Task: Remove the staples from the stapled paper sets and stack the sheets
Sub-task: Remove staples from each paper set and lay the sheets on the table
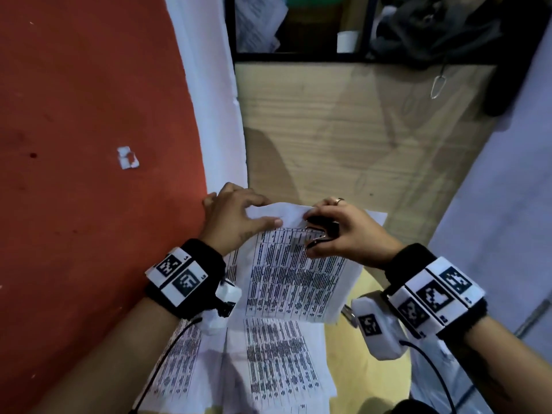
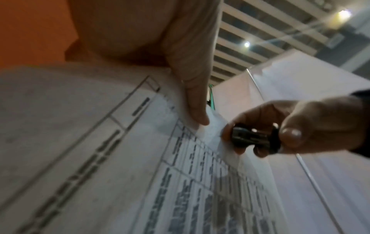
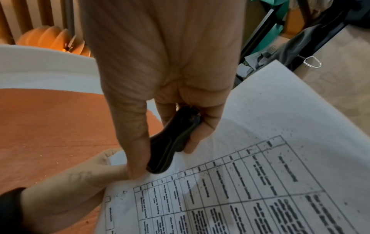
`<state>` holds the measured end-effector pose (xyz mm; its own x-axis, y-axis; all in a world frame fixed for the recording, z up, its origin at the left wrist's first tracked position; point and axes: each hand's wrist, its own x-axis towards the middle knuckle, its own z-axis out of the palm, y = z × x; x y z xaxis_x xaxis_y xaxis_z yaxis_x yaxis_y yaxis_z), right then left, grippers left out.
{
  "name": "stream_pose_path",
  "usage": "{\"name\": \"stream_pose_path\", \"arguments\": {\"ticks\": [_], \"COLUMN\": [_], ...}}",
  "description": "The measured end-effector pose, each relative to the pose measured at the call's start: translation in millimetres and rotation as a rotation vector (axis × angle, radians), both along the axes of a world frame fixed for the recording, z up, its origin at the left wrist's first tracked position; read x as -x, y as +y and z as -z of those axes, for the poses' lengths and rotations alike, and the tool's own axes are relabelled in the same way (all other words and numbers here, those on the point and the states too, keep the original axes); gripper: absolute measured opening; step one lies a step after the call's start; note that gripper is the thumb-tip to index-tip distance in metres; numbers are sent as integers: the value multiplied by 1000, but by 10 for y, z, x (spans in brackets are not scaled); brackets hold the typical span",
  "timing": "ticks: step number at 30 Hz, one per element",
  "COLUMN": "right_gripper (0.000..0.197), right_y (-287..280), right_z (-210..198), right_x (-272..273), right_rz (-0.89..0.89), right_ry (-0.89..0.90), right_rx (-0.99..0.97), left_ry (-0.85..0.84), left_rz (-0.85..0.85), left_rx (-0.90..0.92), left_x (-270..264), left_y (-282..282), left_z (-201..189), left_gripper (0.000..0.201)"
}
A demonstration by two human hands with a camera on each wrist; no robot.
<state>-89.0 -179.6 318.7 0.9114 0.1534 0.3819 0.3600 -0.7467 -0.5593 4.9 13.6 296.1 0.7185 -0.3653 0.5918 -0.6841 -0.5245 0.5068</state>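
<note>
Two hands meet at the far edge of the stapled paper set (image 1: 294,273), which I hold lifted and tilted, long axis running away from me. My left hand (image 1: 236,218) pinches its top corner. My right hand (image 1: 343,231) grips a black staple remover (image 1: 324,233), claws pointing left at that edge. Loose printed sheets (image 1: 277,363) lie below.

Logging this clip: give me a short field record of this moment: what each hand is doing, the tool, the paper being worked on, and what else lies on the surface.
left hand: pinches the top corner of the stapled paper set
right hand: grips the black staple remover, held at the set's top edge
staple: not visible
loose sheets: lie under the set, nearer the person
paper scrap: on the red surface, apart
</note>
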Motion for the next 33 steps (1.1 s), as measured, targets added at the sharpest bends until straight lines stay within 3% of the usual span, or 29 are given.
{"name": "stream_pose_path", "arguments": {"ticks": [3,7,13,18,21,23,26,27,33], "right_gripper": [52,53,52,57,56,45,38,38,46], "right_y": [9,27,149,231,270,305,359,373,443], "right_z": [-94,-134,-42,11,-60,-119,-185,-192,-159], "right_x": [44,63,95,35,65,106,160,169,106], "right_rz": [-10,56,157,151,141,151,160,136,41], "right_ry": [0,-55,-408,-511,-566,-629,-648,-643,-686], "right_rx": [-21,5,102,234,152,149,193,193,247], "left_ry": [43,50,85,183,220,230,270,285,308], "left_rz": [108,159,131,157,151,147,169,182,280], "left_rx": [43,80,134,221,261,283,295,302,302], "left_x": [-44,47,128,146,191,169,148,170,291], "left_y": [6,-14,43,78,107,119,129,126,128], "left_z": [-70,-155,-228,-255,-301,-306,-305,-320,-387], "left_gripper": [38,38,24,34,19,22,65,70,33]}}
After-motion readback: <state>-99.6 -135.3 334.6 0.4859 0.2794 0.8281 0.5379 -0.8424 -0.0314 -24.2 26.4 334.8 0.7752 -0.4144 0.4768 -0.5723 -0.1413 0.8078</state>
